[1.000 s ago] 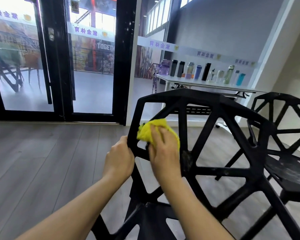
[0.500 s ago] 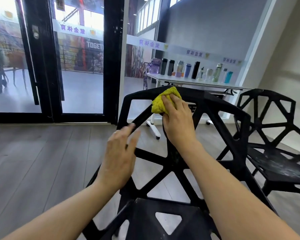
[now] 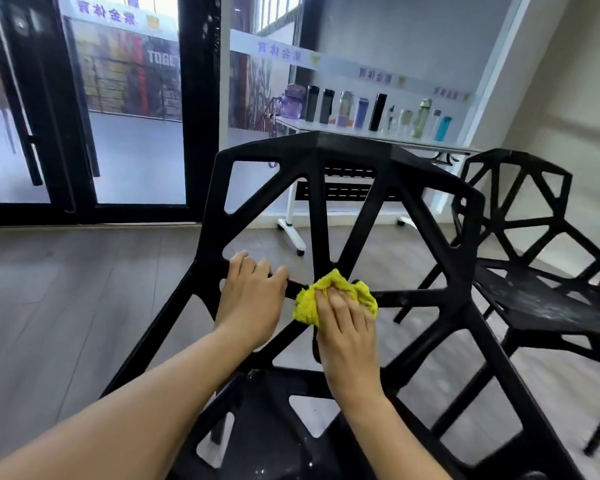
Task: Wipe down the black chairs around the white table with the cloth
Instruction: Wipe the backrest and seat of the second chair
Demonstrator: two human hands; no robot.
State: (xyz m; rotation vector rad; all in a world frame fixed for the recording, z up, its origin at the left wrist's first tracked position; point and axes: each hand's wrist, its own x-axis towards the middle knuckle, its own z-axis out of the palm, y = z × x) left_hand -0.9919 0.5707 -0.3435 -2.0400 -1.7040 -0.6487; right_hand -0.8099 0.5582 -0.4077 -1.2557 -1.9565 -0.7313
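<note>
**Fingers flat on the cloth at the chair's hub**

Fingers (image 3: 340, 306) of the right hand (image 3: 347, 337) lie together, pressing the cloth (image 3: 312, 303) onto the chair (image 3: 354, 147) back where its struts meet. Left hand (image 3: 252, 299) curls over the strut just left of the cloth. Second chair (image 3: 520, 181) stands right; table (image 3: 326, 128) behind.

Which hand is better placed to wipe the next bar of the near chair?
The right hand: it already presses the yellow cloth on the chair back. The left hand only grips a bar.
</note>
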